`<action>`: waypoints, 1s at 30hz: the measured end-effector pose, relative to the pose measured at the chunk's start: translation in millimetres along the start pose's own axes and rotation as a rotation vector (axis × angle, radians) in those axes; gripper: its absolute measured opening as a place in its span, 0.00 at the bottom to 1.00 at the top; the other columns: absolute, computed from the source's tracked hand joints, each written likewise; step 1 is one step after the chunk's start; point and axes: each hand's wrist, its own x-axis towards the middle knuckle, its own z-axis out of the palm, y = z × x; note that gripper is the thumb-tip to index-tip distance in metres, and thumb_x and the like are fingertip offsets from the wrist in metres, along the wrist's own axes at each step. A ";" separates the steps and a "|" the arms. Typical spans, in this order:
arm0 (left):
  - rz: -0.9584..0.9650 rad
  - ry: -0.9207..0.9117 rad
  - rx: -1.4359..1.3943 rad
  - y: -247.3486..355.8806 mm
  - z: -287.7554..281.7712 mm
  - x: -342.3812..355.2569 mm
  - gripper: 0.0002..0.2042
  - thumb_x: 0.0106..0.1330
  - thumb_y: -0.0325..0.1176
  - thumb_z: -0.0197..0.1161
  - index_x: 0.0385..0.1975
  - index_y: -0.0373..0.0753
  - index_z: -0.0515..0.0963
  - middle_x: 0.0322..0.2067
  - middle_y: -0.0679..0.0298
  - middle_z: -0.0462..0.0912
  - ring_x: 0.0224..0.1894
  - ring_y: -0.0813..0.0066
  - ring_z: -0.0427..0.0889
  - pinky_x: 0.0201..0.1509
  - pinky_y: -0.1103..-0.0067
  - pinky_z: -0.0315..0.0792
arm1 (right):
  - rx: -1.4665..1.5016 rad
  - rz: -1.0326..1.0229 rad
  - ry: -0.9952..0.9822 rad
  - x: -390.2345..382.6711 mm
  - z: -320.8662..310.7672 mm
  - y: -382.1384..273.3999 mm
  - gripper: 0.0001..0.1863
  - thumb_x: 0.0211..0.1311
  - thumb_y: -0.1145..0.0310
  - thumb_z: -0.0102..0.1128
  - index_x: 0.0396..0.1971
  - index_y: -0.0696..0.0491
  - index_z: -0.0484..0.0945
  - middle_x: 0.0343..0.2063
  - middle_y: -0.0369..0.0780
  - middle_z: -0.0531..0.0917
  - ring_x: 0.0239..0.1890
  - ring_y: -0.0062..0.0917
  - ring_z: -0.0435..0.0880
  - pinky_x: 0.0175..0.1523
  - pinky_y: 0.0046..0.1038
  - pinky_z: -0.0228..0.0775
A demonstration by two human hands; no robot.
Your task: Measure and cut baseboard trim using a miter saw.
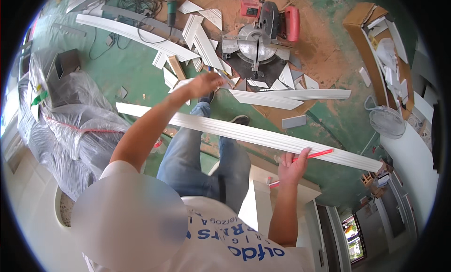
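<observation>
Green floor (141, 79) with white offcuts (206, 49) and a mitre saw (256, 44).
White fluted strip (249, 132) slants across the legs (185, 166); right hand (292, 166), closed round a red stick (322, 153), meets its near edge; left hand (206, 85), half-curled beyond it, contents indeterminable.

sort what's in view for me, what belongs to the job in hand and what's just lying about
Job in hand:
long white grooved strip
red pencil, held in the right hand
probably the miter saw

Seemingly lying about:
white offcuts
green power tool
open cardboard box
</observation>
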 end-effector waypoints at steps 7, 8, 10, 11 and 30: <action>-0.309 0.363 0.276 -230.0 -8.3 249.5 0.50 0.54 0.74 0.68 0.52 0.21 0.79 0.47 0.40 0.85 0.53 0.53 0.85 0.57 0.66 0.76 | 0.036 0.050 0.023 180.9 -43.1 158.0 0.24 0.81 0.44 0.43 0.42 0.53 0.74 0.22 0.31 0.72 0.15 0.12 0.57 0.22 0.19 0.52; -0.398 0.260 0.233 -244.7 -12.1 281.3 0.53 0.51 0.74 0.71 0.54 0.18 0.77 0.49 0.41 0.84 0.54 0.53 0.85 0.58 0.66 0.76 | 0.020 0.040 0.041 204.2 -45.1 178.8 0.25 0.81 0.44 0.43 0.39 0.52 0.74 0.19 0.30 0.68 0.15 0.13 0.56 0.22 0.20 0.51; -0.424 0.149 0.112 -257.4 -1.5 334.8 0.50 0.51 0.71 0.73 0.54 0.21 0.78 0.52 0.46 0.85 0.53 0.57 0.85 0.59 0.68 0.76 | -0.001 0.021 0.075 243.9 -58.5 215.3 0.25 0.80 0.44 0.44 0.36 0.52 0.73 0.16 0.29 0.65 0.14 0.14 0.55 0.23 0.20 0.51; -0.440 0.041 0.024 -257.8 2.0 355.9 0.48 0.52 0.69 0.74 0.55 0.24 0.78 0.53 0.49 0.85 0.53 0.59 0.85 0.59 0.68 0.76 | -0.006 0.010 0.069 262.0 -66.1 232.1 0.25 0.81 0.44 0.43 0.36 0.52 0.73 0.16 0.29 0.65 0.14 0.14 0.55 0.23 0.20 0.51; -0.034 -0.221 -0.439 -341.3 -6.8 388.6 0.25 0.71 0.40 0.68 0.61 0.32 0.73 0.51 0.59 0.84 0.50 0.67 0.86 0.54 0.73 0.81 | 0.149 -0.107 -0.001 370.8 -74.1 324.3 0.21 0.83 0.48 0.41 0.42 0.50 0.72 0.21 0.30 0.67 0.16 0.13 0.57 0.23 0.19 0.53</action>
